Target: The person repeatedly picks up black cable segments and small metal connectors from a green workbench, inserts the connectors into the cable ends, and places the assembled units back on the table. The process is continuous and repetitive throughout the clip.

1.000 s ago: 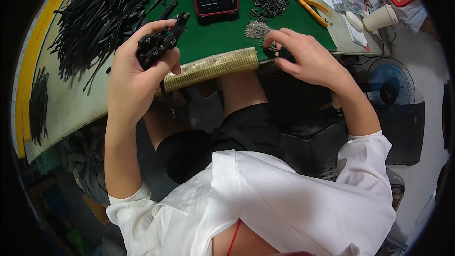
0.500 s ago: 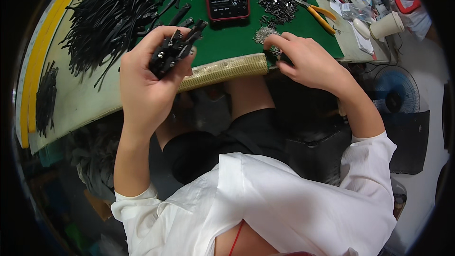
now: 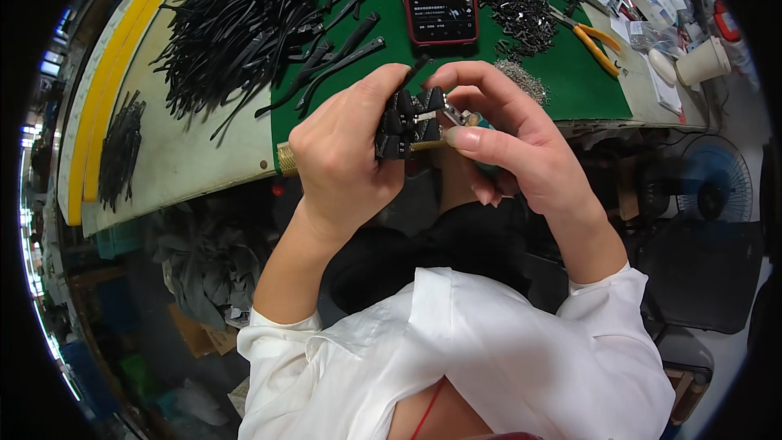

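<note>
My left hand (image 3: pixel 346 138) is closed around a bundle of black eyeglass temples (image 3: pixel 399 130), their hinge ends toward my right hand. My right hand (image 3: pixel 525 143) is curled close by, thumb and fingers pinching a small silver metal part (image 3: pixel 453 114) against the ends of the bundle. A teal-coloured piece (image 3: pixel 485 122) shows inside the right hand; the fingers hide most of it. Both hands are above the front edge of the green mat (image 3: pixel 590 102).
Black temples lie in a big pile (image 3: pixel 232 33) at left. Behind my hands are a phone (image 3: pixel 441 20), a heap of small black parts (image 3: pixel 517 12), small silver pieces (image 3: pixel 525 80) and orange-handled pliers (image 3: pixel 596 49). A white cup (image 3: pixel 702 63) stands at right, above a fan (image 3: pixel 711 179).
My right hand has left the small silver pieces and come left to the bundle. My left hand has moved right and lower with the temples, and the hands now meet.
</note>
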Motion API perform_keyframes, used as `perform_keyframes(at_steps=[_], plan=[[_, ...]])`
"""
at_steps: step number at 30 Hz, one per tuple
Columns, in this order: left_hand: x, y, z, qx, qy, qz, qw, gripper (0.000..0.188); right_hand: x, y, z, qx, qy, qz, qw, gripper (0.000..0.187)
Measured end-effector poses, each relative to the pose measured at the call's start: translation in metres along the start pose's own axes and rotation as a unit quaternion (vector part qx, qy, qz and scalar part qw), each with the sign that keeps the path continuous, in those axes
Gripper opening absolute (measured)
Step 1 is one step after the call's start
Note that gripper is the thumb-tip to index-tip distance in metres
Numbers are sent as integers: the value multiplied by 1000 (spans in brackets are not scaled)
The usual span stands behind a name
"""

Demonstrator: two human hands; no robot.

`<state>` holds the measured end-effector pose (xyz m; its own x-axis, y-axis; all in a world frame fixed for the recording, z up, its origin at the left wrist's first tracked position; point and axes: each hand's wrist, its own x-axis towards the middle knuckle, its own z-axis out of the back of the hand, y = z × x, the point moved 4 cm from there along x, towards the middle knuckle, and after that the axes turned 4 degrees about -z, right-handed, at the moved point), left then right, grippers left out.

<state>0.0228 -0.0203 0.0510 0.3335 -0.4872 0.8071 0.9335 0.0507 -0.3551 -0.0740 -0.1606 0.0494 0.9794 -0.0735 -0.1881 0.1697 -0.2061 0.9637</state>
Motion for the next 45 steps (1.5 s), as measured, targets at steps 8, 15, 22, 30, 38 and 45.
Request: perform_keyframes(at_steps=[8, 15, 22, 30, 38, 45], plan=[[-1, -1, -2, -8, -8, -24, 1000, 46, 0, 2, -4, 9, -16, 1, 1000, 34], [-4, 4, 2, 14, 24, -92, 995, 49, 2, -2, -5, 31, -31, -8, 999, 26], [-3, 8, -3, 104, 78, -59, 990, 53, 12, -11, -9, -353, -195, 259, 878, 39], [29, 81, -2, 249, 130, 81, 956, 28, -9, -20, 39, -348, -203, 70, 913, 48], [27, 121, -27, 223, 305, 203, 903, 28, -28, -12, 85, -344, -254, 44, 903, 40], [50, 132, -40, 263, 288, 183, 902, 31, -27, -1, 91, -343, -268, 3, 900, 39]])
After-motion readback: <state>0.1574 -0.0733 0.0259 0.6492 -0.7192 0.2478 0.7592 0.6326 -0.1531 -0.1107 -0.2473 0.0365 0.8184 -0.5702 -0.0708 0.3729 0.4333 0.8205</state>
